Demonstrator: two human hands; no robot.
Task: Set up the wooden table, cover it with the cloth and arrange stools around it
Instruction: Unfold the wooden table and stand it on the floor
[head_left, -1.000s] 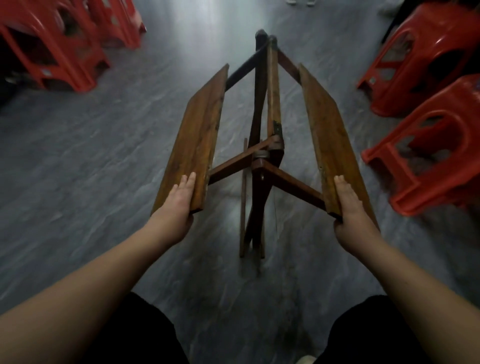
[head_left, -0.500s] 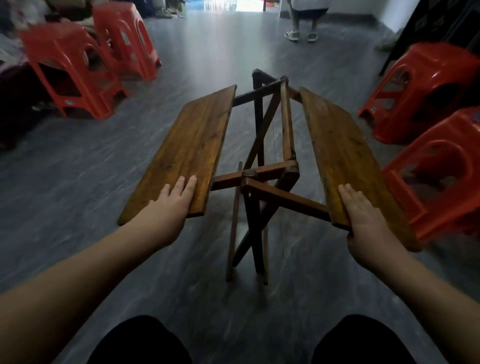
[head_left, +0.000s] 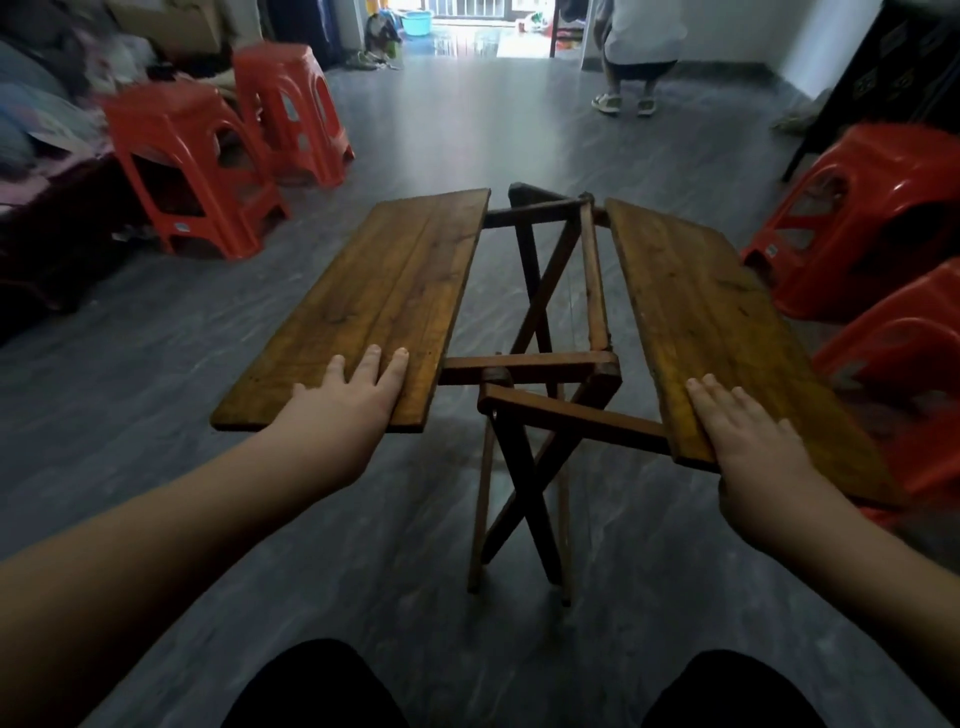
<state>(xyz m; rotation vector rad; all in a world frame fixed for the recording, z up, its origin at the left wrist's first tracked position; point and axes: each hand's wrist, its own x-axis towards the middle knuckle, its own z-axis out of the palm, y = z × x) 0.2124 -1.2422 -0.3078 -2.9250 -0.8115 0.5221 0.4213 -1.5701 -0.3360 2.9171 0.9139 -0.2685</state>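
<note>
Left hand (head_left: 347, 400) and right hand (head_left: 746, 439) lie with fingers flat (spread, ungripping) on the table's (head_left: 524, 364) near leaf-ends.

The folding wooden table (head_left: 540, 332) stands half-open on the grey floor, its two brown plank leaves nearly flat, a gap between them over crossed legs. Red plastic stools (head_left: 197, 171) stand at both sides.

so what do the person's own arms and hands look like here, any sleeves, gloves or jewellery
Both forearms are bare up to the frame edge, with no sleeve in view. The left hand and right hand wear no gloves, and no rings, watch or bracelet show on the fingers or wrists. Nails look short and unpainted. The only clothing visible is dark, apparently black, fabric over the knees at the bottom of the view.
</note>
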